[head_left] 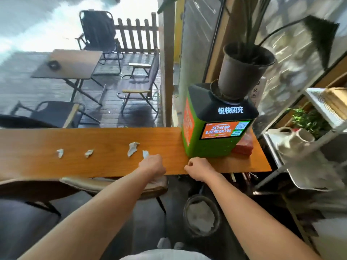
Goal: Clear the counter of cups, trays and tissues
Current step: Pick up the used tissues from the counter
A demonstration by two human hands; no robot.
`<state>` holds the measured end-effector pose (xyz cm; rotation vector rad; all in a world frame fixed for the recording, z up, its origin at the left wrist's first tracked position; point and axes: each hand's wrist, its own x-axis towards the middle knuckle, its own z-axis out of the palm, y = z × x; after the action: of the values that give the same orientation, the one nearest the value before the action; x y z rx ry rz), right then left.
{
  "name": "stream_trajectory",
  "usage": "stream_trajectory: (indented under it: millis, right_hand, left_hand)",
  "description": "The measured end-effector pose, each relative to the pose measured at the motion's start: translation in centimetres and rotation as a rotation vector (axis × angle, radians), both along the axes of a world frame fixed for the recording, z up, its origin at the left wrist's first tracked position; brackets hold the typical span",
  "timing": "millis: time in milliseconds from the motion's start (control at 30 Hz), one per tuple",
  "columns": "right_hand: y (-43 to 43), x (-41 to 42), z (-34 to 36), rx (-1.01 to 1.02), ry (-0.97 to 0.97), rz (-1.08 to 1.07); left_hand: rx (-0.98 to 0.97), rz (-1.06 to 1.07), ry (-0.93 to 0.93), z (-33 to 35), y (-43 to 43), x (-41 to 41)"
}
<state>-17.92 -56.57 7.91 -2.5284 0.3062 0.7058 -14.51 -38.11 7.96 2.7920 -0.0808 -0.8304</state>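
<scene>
Several crumpled white tissues lie on the long wooden counter (93, 166): one at the left (60, 152), one beside it (89, 153), a larger one (133, 148) further right. My left hand (151, 164) rests on the counter, its fingers closed around a fourth tissue (145, 154) whose tip sticks out above the knuckles. My right hand (198, 168) hovers at the counter's near edge, curled into a loose fist with nothing visible in it, just below the green machine.
A green and black charging kiosk (216, 136) with a potted plant (244, 72) on top stands at the counter's right end, a red pack (243, 147) behind it. Below the counter are a bin (201, 215) lined with white paper and a chair (116, 184). A white shelf rack (308, 143) stands at the right.
</scene>
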Motion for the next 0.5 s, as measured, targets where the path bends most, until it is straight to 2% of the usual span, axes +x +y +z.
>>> stream_trajectory:
  millis: [233,500]
  right_hand:
    - [5.4,1.5,-1.6,0.024,0.007,0.107]
    - [8.2,3.8,-3.2,0.091,0.002,0.158]
  left_hand:
    - [0.044,0.106,0.009,-0.5,6.5,-0.7]
    - [-0.007,0.27,-0.009,-2.3,9.8,0.2]
